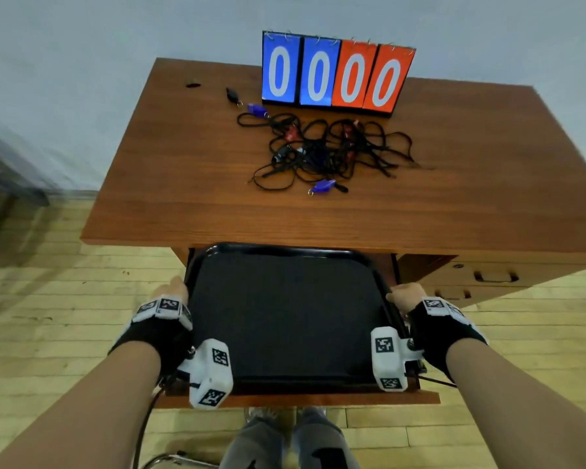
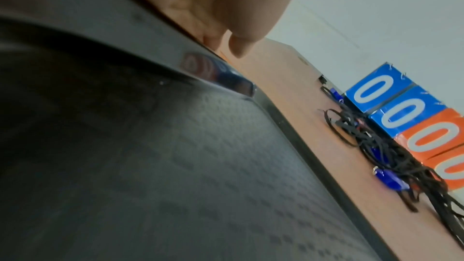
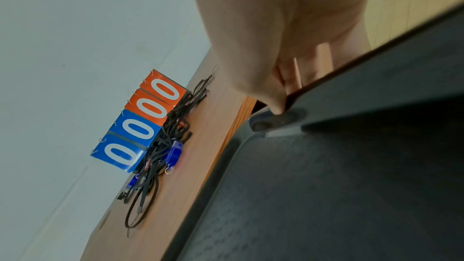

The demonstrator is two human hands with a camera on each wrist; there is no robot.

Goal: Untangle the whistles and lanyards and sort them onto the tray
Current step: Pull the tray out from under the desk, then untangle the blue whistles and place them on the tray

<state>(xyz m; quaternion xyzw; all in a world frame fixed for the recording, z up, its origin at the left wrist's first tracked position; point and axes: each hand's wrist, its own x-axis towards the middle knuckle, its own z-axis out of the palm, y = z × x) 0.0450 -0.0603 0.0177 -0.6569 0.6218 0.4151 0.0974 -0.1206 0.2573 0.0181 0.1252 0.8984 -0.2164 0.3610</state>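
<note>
A black tray (image 1: 285, 249) lies on a pull-out shelf under the wooden desk. My left hand (image 1: 170, 292) grips its left edge and my right hand (image 1: 405, 296) grips its right edge. In the wrist views, my left hand (image 2: 233, 33) and right hand (image 3: 281, 90) each have the thumb on the rim and fingers underneath. The tray's textured floor (image 2: 175, 166) is bare. On the desk a tangle of black lanyards (image 1: 329, 150) holds red, black and blue whistles. One blue whistle (image 1: 322, 186) lies at its near edge.
A blue and orange flip scoreboard (image 1: 335, 74) reading 0000 stands at the desk's back edge behind the tangle. Another blue whistle (image 1: 257, 109) and a black whistle (image 1: 232, 94) lie at the tangle's back left. Drawers (image 1: 494, 275) sit under the desk on the right.
</note>
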